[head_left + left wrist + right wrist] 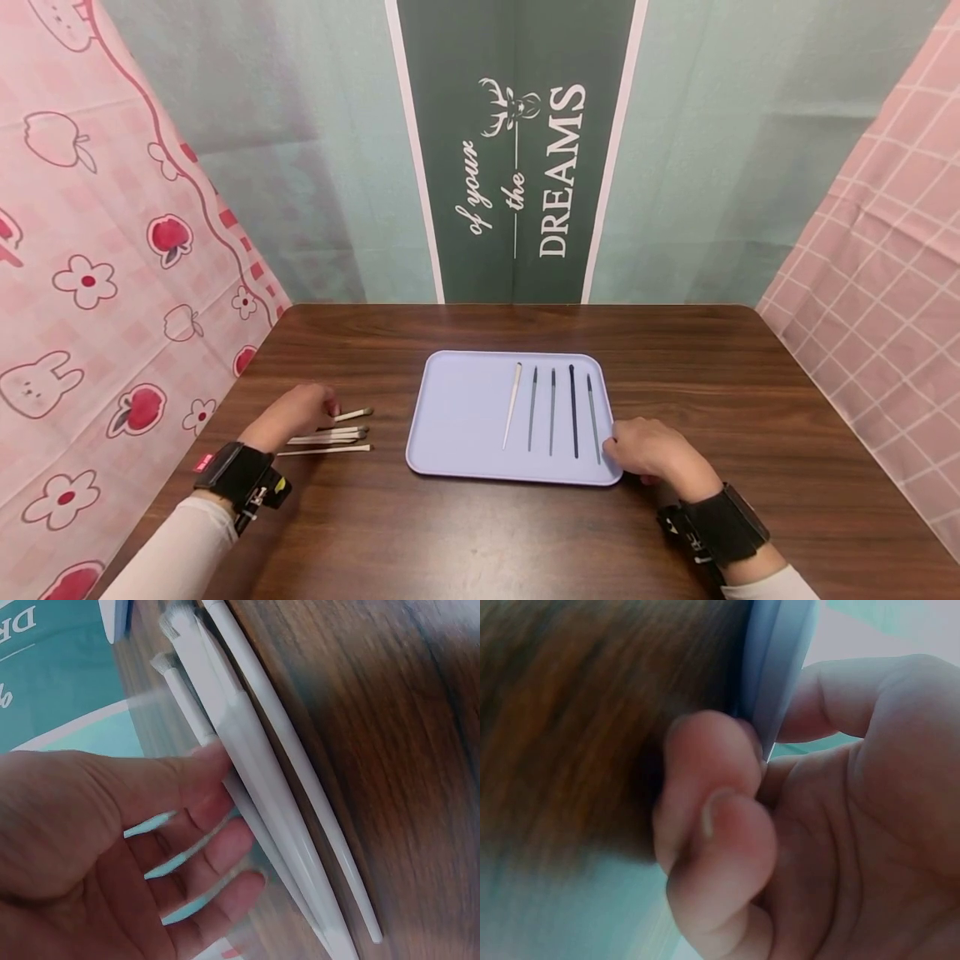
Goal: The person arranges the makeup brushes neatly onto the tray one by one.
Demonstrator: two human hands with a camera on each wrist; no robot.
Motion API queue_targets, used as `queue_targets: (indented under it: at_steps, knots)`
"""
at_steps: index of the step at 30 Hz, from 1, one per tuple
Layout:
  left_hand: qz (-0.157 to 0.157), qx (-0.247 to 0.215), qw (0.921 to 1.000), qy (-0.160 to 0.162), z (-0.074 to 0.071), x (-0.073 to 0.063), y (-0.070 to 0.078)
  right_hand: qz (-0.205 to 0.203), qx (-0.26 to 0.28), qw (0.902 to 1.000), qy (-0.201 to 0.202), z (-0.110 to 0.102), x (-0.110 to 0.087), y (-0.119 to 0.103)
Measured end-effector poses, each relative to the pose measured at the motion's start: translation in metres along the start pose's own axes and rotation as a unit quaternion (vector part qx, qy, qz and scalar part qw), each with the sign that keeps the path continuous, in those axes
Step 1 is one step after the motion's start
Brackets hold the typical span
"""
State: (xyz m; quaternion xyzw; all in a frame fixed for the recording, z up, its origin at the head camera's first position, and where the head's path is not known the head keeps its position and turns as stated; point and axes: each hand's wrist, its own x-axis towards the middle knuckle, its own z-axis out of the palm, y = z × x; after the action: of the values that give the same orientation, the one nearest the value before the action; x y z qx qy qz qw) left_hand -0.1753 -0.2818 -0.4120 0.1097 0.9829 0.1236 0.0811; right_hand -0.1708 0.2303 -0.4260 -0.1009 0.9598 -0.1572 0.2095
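On the left of the table, my left hand pinches a white-handled makeup brush between thumb and forefinger. In the left wrist view that brush lies along several other white makeup brushes, its bristles pointing away from the hand. The loose brushes sit just below the hand in the head view. My right hand grips the lower right corner of a lavender tray. Seen from the right wrist, the thumb lies against the tray rim and the other fingers curl at its underside.
Inside the tray, one white brush and several dark, slim brushes lie side by side in its right half. The wooden table ends at a green curtain behind, with pink cloths at the sides.
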Motion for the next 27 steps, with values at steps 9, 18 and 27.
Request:
queue_targets:
  at_steps: [9, 18, 27]
  knots:
    - [0.005, -0.008, 0.9999, -0.013, 0.001, 0.003, -0.006, 0.002, -0.002, 1.0, -0.001, 0.0, 0.0, 0.0]
    - [0.005, -0.005, 0.9998, 0.016, 0.0, 0.008, -0.002, 0.006, -0.005, 1.0, 0.0, -0.001, 0.0, -0.001]
    - [0.031, 0.022, 0.998, 0.051, -0.006, 0.012, 0.012, 0.008, -0.004, 1.0, -0.001, 0.0, 0.0, -0.002]
